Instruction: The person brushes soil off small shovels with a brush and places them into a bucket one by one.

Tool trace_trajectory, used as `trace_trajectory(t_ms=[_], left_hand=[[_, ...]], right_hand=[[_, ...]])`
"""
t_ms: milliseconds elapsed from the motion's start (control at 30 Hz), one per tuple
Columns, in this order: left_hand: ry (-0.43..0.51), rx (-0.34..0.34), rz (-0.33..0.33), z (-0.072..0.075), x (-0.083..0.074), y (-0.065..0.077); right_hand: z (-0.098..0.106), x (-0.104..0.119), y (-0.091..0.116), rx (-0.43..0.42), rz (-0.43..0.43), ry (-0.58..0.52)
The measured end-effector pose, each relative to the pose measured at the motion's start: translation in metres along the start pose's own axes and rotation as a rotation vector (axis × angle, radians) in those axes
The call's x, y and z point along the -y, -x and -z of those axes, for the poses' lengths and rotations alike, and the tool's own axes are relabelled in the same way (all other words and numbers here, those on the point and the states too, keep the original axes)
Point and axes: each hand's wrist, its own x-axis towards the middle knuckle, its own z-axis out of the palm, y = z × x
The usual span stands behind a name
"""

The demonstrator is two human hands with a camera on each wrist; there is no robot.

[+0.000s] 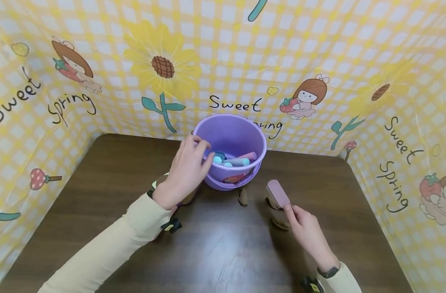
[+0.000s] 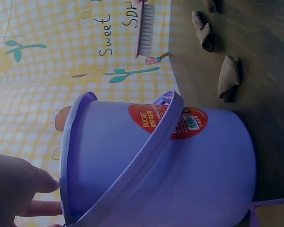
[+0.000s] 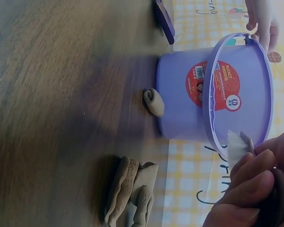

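A purple bucket (image 1: pixel 226 185) stands at the table's far side, its handle hanging down the front over a red label (image 2: pixel 191 124). At the bucket's left rim, my left hand (image 1: pixel 187 167) grips the edge with thumb and fingers. Inside the bucket lie several pieces with rounded ends, among them a blue one (image 1: pixel 238 162) and a pink one (image 1: pixel 249 156). My right hand (image 1: pixel 310 232) holds a pink brush (image 1: pixel 277 193) by its handle, raised right of the bucket. Pale bristles show under its head in the left wrist view.
Several brown, clay-like pieces lie on the dark wooden table (image 1: pixel 223 244): a small rolled one (image 3: pixel 154 102) by the bucket and a cluster (image 3: pixel 132 189) below the brush. A purple-edged object (image 2: pixel 255 217) with a tan surface sits beneath my left wrist. A yellow checked cloth (image 1: pixel 223 61) hangs around the table.
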Motion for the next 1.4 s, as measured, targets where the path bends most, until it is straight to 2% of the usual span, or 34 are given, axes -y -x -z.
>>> trace_trajectory(t_ms=[133, 267, 367, 467, 533, 633, 767, 833, 1100, 1400], left_hand=[[0.014, -0.025, 0.028, 0.005, 0.004, 0.008], [-0.115, 0.013, 0.046, 0.011, 0.007, 0.03], [-0.252, 0.092, 0.027, 0.012, 0.01, 0.056], [-0.346, 0.188, 0.001, 0.009, 0.018, 0.081], [-0.385, 0.245, 0.011, 0.007, 0.023, 0.094], [-0.403, 0.347, 0.057, 0.004, 0.03, 0.107], [-0.39, 0.469, 0.125, 0.004, 0.036, 0.114], [-0.386, 0.497, 0.141, 0.004, 0.039, 0.115], [-0.381, 0.518, 0.186, 0.002, 0.052, 0.119], [-0.383, 0.503, 0.175, -0.001, 0.06, 0.121]], right_hand=[[-0.001, 0.004, -0.004, 0.022, 0.003, 0.005], [-0.003, 0.006, -0.006, 0.028, -0.005, 0.009], [-0.004, 0.007, -0.005, 0.026, -0.011, 0.003], [-0.004, 0.006, -0.003, 0.02, 0.002, 0.006], [-0.005, 0.006, -0.002, 0.013, 0.013, 0.008], [-0.005, 0.006, -0.001, 0.008, 0.033, 0.011], [-0.007, 0.007, -0.002, 0.013, 0.048, 0.008], [-0.008, 0.008, -0.003, 0.012, 0.058, 0.004], [-0.012, 0.009, -0.004, -0.004, 0.118, 0.011], [-0.013, 0.006, 0.0, 0.055, 0.065, 0.032]])
